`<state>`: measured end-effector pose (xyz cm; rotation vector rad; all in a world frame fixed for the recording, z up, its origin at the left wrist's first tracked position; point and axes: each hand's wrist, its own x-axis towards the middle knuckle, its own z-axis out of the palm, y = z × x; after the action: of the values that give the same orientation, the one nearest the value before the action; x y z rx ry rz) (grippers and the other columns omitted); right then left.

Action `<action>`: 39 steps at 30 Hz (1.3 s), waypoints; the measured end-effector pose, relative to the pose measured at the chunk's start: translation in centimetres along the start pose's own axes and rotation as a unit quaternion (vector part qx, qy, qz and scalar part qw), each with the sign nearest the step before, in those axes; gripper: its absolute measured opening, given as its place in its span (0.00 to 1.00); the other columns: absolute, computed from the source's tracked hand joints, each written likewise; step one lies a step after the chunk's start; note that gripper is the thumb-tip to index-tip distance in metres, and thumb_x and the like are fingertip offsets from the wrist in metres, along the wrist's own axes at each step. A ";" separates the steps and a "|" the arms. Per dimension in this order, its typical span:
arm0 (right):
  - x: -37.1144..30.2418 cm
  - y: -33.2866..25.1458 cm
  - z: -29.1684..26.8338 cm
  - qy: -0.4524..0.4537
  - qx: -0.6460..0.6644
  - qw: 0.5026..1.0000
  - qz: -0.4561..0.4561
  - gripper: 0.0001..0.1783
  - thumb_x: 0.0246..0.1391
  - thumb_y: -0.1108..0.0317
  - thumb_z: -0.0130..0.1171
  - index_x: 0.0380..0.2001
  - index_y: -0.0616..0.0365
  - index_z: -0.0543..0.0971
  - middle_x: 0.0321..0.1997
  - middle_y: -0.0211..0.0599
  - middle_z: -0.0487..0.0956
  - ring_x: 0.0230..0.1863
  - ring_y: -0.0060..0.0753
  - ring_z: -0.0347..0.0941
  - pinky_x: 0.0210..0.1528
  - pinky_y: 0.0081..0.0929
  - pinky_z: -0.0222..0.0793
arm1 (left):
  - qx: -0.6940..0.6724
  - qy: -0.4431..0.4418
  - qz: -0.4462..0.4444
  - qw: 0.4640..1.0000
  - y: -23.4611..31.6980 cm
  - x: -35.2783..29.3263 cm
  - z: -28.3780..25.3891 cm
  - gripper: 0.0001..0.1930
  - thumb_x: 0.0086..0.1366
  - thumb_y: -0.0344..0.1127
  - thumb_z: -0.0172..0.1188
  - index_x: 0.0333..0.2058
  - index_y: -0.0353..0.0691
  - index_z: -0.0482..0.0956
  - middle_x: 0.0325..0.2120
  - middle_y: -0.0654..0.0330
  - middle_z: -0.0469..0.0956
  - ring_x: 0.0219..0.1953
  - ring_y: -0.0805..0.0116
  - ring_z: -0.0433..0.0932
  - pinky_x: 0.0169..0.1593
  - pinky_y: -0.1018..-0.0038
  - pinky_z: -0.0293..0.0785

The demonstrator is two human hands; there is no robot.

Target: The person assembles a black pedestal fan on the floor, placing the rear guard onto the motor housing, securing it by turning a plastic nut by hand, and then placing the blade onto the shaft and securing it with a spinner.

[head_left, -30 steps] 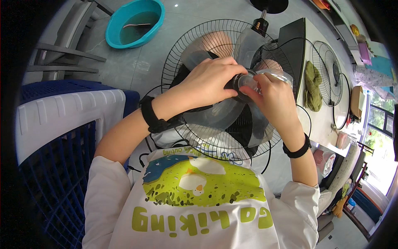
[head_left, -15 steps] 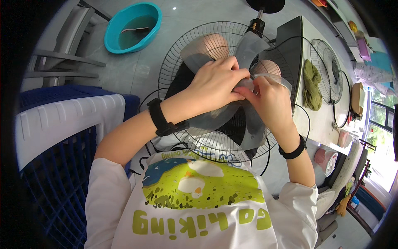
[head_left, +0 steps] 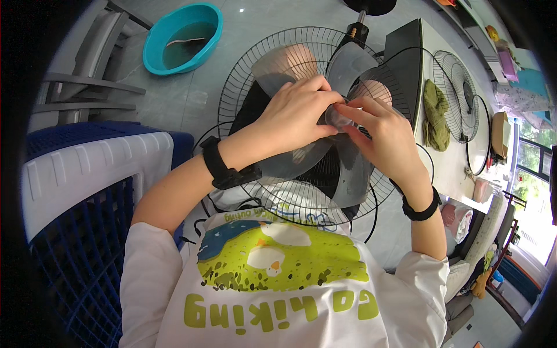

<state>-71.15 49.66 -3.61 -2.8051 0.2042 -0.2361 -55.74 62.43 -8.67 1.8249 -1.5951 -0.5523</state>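
A fan lies across my lap with its wire grille point(head_left: 227, 87) beneath smoky translucent fan blades point(head_left: 353, 177). My left hand point(head_left: 299, 110) reaches over the blades from the left, its fingers curled round the pale grey hub point(head_left: 337, 118) at their centre. From the right, my right hand point(head_left: 387, 133) closes thumb and fingers on the hub's other side. Both sets of fingertips nearly meet there and partly cover it, so any small part between them is hidden. Beyond the grille, the fan's black neck point(head_left: 355, 33) runs away from me to a dark round base point(head_left: 372, 4).
On the white-topped cabinet point(head_left: 454, 168) at right lie another wire grille point(head_left: 455, 87) and a green cloth point(head_left: 434, 113). A turquoise basin point(head_left: 152, 46) of water stands on the floor at far left. Close on my left is a blue-and-white plastic crate point(head_left: 96, 159). Black cables trail around the fan.
My right hand has turned and shifted slightly right, its fingers now reaching over the hub and exposing more of it. The left hand remains at the hub, with its fingers slightly moved.
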 end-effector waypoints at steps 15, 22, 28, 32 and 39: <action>0.7 -0.4 0.1 -0.052 -0.072 0.996 0.006 0.13 0.43 0.62 0.67 0.30 0.59 0.80 0.26 0.35 0.77 0.31 0.39 0.77 0.32 0.33 0.72 | 0.002 -0.003 0.005 1.000 -0.3 -0.1 0.0 0.24 0.51 0.40 0.69 0.46 0.39 0.75 0.45 0.59 0.72 0.48 0.57 0.73 0.53 0.63 0.66; 0.8 -0.3 0.5 -0.047 -0.095 0.994 0.009 0.15 0.45 0.58 0.66 0.25 0.59 0.78 0.23 0.37 0.77 0.28 0.39 0.77 0.30 0.32 0.72 | 0.003 0.009 0.018 1.000 -0.4 -0.2 0.2 0.23 0.51 0.38 0.69 0.46 0.39 0.76 0.45 0.59 0.72 0.48 0.57 0.73 0.54 0.63 0.66; 1.1 -0.5 0.4 -0.047 -0.128 0.991 0.015 0.20 0.46 0.51 0.65 0.22 0.59 0.78 0.20 0.37 0.76 0.23 0.38 0.76 0.26 0.32 0.71 | 0.012 0.012 0.020 1.000 -0.4 -0.2 0.2 0.24 0.51 0.40 0.69 0.46 0.40 0.76 0.44 0.60 0.72 0.48 0.57 0.73 0.53 0.64 0.67; 1.2 -0.1 1.0 -0.042 -0.138 0.989 0.021 0.23 0.48 0.48 0.64 0.20 0.59 0.79 0.16 0.37 0.76 0.19 0.38 0.75 0.21 0.32 0.70 | 0.029 0.013 0.017 0.999 0.1 0.0 0.3 0.24 0.51 0.43 0.69 0.45 0.40 0.76 0.44 0.60 0.72 0.47 0.58 0.74 0.52 0.63 0.67; 1.0 0.3 1.5 -0.028 -0.158 0.986 0.043 0.23 0.50 0.45 0.62 0.19 0.56 0.80 0.14 0.37 0.75 0.16 0.38 0.74 0.18 0.31 0.67 | 0.050 0.033 0.032 0.998 -0.3 0.1 0.8 0.23 0.51 0.44 0.69 0.44 0.41 0.77 0.43 0.61 0.72 0.46 0.59 0.74 0.51 0.64 0.68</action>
<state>-69.98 49.68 -4.94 -3.1026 0.3807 -0.1134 -56.07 62.17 -9.39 1.8373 -1.6562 -0.3848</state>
